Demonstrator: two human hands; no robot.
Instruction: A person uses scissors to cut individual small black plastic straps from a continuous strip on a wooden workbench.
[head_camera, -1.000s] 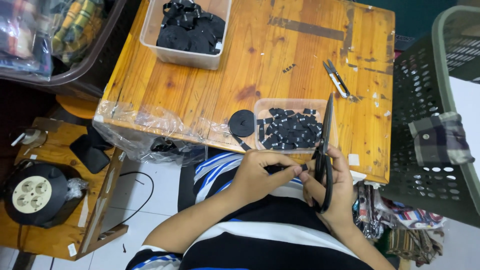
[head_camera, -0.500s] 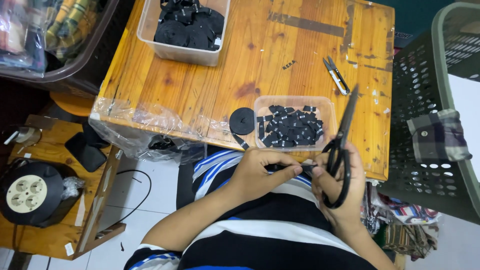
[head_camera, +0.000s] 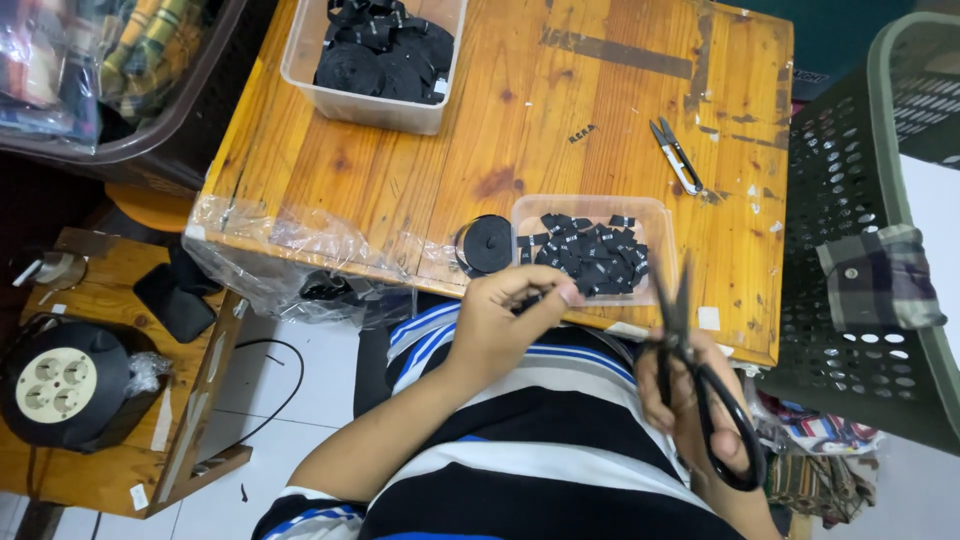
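My left hand pinches a short piece of black strap at the near table edge. My right hand grips large black scissors, blades slightly apart and pointing up beside a clear tray that holds several cut black pieces. A black strap roll lies just left of that tray. The scissors have moved off the strap and sit to its right.
A clear tub of black strap sits at the table's far side. Small thread snips lie on the wooden table. A green perforated basket stands right; a cable reel sits on a low stand left.
My right hand has drawn the scissors rightward and away from my left hand. The blades have tilted and parted. My left hand stays put with the strap piece.
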